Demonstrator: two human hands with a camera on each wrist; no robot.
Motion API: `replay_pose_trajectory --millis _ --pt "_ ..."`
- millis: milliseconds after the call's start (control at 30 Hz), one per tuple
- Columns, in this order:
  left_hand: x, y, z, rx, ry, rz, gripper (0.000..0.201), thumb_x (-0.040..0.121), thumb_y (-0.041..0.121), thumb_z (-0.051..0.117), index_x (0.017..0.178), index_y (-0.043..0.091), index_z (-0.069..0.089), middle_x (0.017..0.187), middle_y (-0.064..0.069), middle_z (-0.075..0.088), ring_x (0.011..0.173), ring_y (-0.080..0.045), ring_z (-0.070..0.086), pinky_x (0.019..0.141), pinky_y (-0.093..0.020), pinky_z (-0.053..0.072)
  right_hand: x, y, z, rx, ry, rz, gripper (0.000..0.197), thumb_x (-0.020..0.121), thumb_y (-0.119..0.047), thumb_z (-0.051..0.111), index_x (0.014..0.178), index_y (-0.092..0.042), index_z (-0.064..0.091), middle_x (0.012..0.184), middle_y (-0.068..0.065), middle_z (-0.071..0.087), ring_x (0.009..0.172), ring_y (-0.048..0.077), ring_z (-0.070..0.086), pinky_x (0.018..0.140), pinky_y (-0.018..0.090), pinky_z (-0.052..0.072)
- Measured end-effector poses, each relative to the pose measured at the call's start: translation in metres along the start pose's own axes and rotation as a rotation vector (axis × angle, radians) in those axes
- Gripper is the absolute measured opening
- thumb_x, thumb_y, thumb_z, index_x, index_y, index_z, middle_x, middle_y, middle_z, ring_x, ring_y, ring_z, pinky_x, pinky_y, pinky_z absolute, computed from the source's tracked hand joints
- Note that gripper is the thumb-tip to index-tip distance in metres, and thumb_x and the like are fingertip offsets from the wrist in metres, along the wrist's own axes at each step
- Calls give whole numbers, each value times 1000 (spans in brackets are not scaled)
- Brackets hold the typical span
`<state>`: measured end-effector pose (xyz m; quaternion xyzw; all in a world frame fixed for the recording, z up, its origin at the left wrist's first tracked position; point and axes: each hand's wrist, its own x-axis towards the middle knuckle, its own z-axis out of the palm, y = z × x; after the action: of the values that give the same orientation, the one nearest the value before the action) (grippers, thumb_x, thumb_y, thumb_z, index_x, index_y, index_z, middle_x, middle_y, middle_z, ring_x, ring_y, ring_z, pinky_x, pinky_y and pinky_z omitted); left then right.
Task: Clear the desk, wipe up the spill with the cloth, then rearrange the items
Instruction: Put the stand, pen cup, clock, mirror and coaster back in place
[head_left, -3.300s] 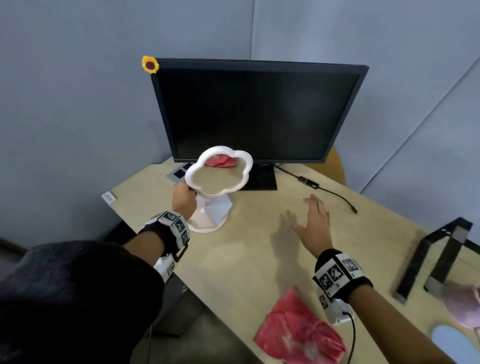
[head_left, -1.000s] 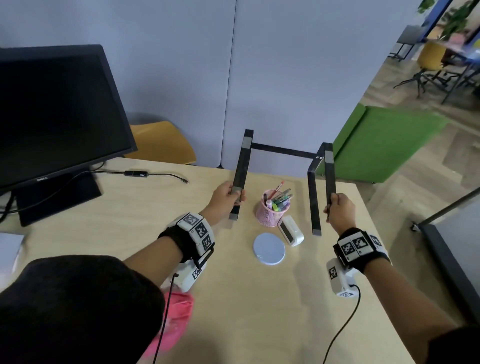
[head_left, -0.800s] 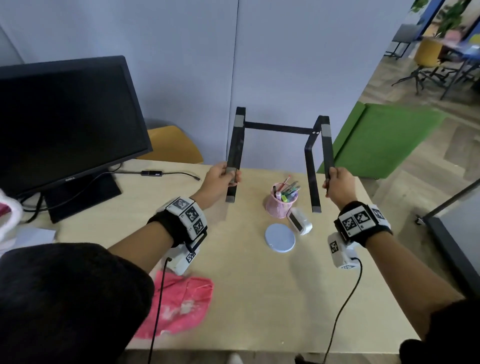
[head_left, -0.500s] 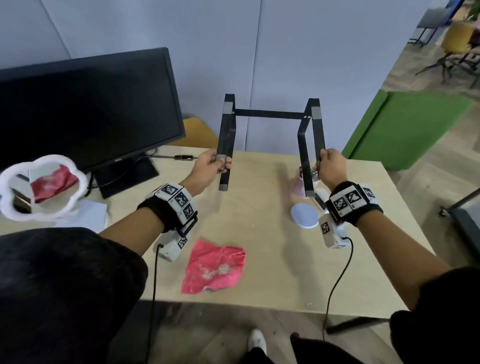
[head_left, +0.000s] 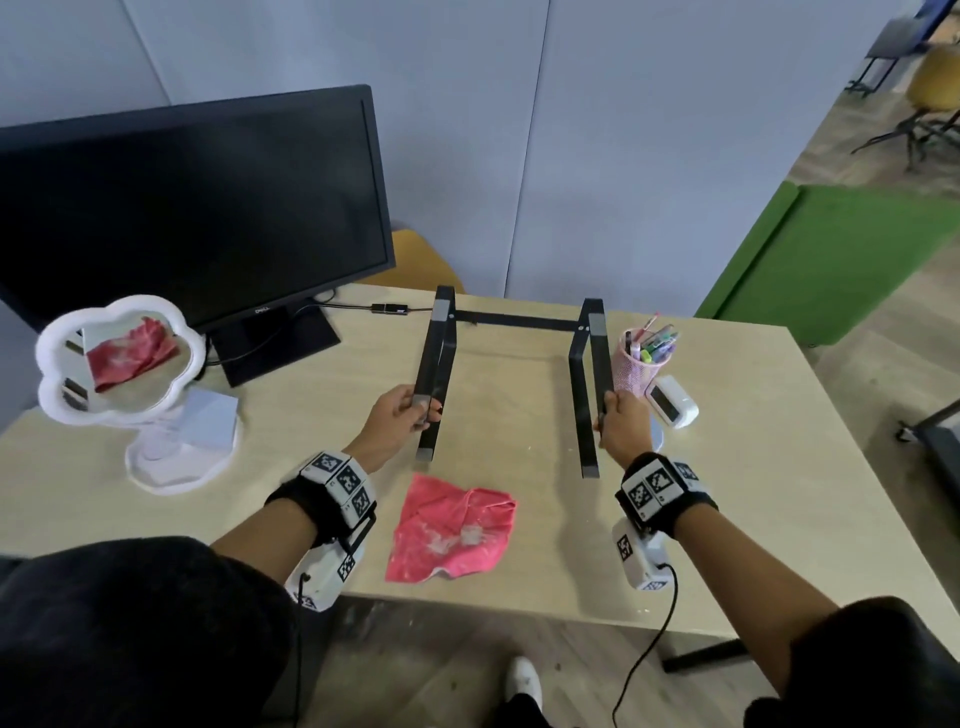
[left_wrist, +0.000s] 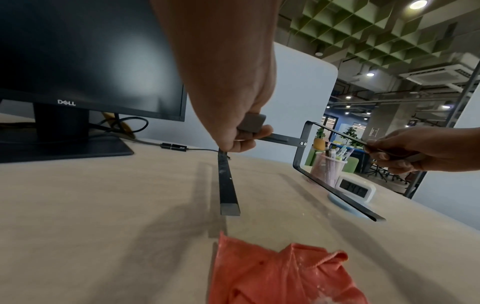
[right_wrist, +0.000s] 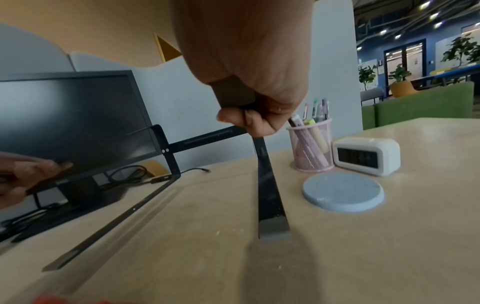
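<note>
Black metal stand (head_left: 519, 326) lowered onto desk (head_left: 753, 467); both hands gripping.

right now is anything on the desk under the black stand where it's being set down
Nothing visible lies in its footprint. The stand, gripped by the left hand and right hand, sits over bare desk. The red cloth lies just in front of its legs; the pen cup, clock and blue coaster sit close beside the right leg.
</note>
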<state>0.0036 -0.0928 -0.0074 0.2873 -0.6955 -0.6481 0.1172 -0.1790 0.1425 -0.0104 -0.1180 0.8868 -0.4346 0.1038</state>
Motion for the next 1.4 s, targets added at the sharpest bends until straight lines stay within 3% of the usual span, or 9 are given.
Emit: replay_pose_trajectory --millis 100,333,500,633,800,933,1067,1200,1400 --pt "0 -11 1 -8 3 -31 15 97 -4 39 107 -1 49 87 -3 61 62 4 65 61 -9 51 -2 11 10 -27 -3 43 20 98 -15 35 88 -6 49 81 14 55 73 25 51 56 10 44" --pt "-7 -36 9 -43 0 -80 13 97 -4 38 96 5 48 89 -5 60 76 -12 60 63 -15 48 -16 25 19 -81 -32 6 18 96 -2 36 80 -5 45 83 26 58 73 37 57 68 46 49" --pt "-6 -39 11 33 -8 -69 21 98 -2 37 93 15 49 97 -9 58 79 -11 60 64 -15 49 -20 32 23 3 4 58 24 100 -13 30 80 -4 41 62 9 46 52 27 46 47 32 39" --pt "-6 -28 10 167 14 -19 35 94 -7 44 125 7 40 110 -3 50 82 -2 53 63 -10 49 -14 37 17 -126 -64 7 28 99 -21 29 83 -6 47 76 19 54 67 29 50 71 45 50" --pt "9 -8 16 431 245 168 54 85 -8 50 136 5 37 134 -14 40 124 -24 42 105 -33 37 -1 38 -15 -237 -42 -63 35 90 -12 29 89 8 58 87 26 61 78 36 57 68 41 42" --pt "29 14 43 560 211 309 53 83 -1 54 134 9 44 136 -9 45 129 -26 37 107 -37 32 33 32 -44 -233 76 -17 34 86 0 53 58 -11 36 56 5 41 57 25 40 55 31 30" --pt "54 26 92 540 104 349 57 84 5 58 138 12 40 143 -6 41 136 -24 33 114 -39 28 74 36 -62 -178 140 13 30 72 -3 69 82 -7 41 84 15 51 72 28 46 54 31 33" --pt "70 31 159 626 4 364 62 92 20 54 147 16 26 157 1 23 148 -18 11 120 -43 12 115 40 -68 -180 129 59 68 64 -10 82 115 3 40 118 21 45 107 37 47 86 46 44" --pt "75 20 229 993 -221 358 77 86 58 13 151 21 -9 158 7 -21 146 -15 -21 119 -45 -6 156 47 -58 -105 113 68 114 55 -18 89 142 -2 17 138 21 35 130 35 33 103 47 35"
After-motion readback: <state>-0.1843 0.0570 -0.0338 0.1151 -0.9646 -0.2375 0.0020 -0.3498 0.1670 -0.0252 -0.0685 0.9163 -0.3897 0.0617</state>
